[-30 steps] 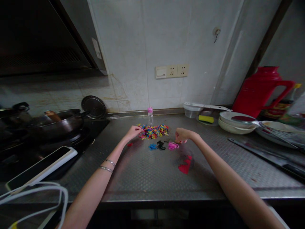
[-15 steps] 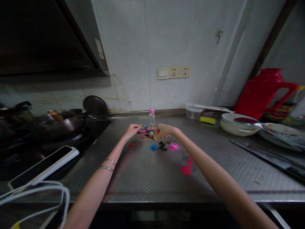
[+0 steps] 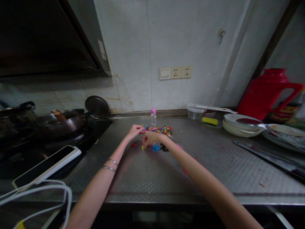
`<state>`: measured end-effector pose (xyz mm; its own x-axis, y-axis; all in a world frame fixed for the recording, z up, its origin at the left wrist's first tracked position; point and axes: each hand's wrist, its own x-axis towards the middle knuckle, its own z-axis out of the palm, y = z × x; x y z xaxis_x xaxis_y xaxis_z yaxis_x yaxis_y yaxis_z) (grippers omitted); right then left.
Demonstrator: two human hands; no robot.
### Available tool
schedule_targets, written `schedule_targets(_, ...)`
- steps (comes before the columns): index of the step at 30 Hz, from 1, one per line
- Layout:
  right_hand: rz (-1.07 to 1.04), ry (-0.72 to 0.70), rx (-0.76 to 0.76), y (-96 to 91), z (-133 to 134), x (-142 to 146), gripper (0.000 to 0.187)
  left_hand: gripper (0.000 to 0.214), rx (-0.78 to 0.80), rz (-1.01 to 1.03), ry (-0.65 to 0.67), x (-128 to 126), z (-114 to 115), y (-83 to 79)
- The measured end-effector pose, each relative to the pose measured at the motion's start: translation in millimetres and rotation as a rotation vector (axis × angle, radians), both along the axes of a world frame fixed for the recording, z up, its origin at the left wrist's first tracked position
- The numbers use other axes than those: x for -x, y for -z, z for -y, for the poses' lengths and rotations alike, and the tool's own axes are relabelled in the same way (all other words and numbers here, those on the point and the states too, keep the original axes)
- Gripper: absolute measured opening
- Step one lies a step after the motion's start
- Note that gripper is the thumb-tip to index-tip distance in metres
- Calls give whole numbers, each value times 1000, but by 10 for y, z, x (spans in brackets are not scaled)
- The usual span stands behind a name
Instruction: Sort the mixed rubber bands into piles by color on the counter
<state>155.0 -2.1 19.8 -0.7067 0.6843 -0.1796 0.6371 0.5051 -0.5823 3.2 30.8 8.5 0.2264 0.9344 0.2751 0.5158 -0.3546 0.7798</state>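
Note:
A mixed heap of small, colourful rubber bands (image 3: 164,129) lies on the metal counter. At the heap's left edge, my left hand (image 3: 134,132) has its fingers pinched together; whatever they hold is too small to make out. My right hand (image 3: 152,138) reaches across in front of the heap, its fingers closed and pointing down at some yellow rubber bands (image 3: 144,147) at its fingertips. Close by are small groups of red bands (image 3: 133,145), blue bands (image 3: 156,148) and black bands (image 3: 164,148). Pink bands (image 3: 179,146) are partly hidden behind my right forearm.
Behind the heap stands a small clear bottle with a pink cap (image 3: 153,112). A stove with a pan (image 3: 64,122) and a white-edged device (image 3: 47,163) are at left. Bowls (image 3: 240,127), a yellow sponge (image 3: 209,121) and a red thermos (image 3: 264,92) are at right.
My right hand has moved left and nearer from the heap, and yellow bands now show at its fingertips. More of the heap is uncovered. My left hand stays nearly in place.

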Motion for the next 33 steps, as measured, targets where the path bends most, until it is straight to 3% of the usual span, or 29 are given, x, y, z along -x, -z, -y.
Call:
schedule_targets(8,-163,37,-84,-99,-32,-517,24,29,0,-59,46,12,-36,78)
schedule_targets(13,-139,266,-161,-135,-44,-1108,27,28,23,-121,74,16,-5,79)
schedule_targets(17,-125,384,-158,-39,-46,-1428,27,22,94,-187,191,47,8,67)
schedule_targets(24,-160,415,-261,164,-70,-1436,25,20,116,-311,323,65,11,59)
schedule_targets(33,-112,452,-408,278,-66,-1373,27,19,139,-400,312,38,80,7)
